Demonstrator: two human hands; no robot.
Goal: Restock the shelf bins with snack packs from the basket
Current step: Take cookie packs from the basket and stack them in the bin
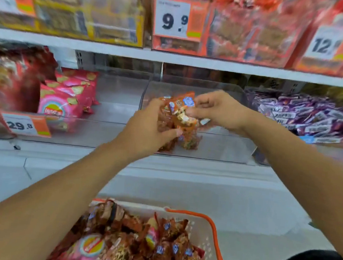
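Above the clear bin point(195, 151) in the middle of the lower shelf, the left hand point(145, 130) was closed around a bunch of orange-brown snack packs point(180, 118), thumb pressed against their lower edge. The right hand point(218, 111) met it from the other side, fingers curled and pinching the top of the same bunch. A few packs hung below the hands, down inside the bin, which otherwise looked nearly bare.

Left of that bin lay pink chip bags point(69, 97), with darker red bags point(24, 82) beyond them and a price tag point(25, 125) reading 29.8 on the front. To the right, a bin of purple packs point(305, 119) was heaped full. The upper shelf point(173, 56) carried yellow and red boxed goods behind more price tags, all blurred.

Below both forearms, the white basket point(203, 223) with an orange handle point(216, 239) held many more of the brown packs and one pink bag.
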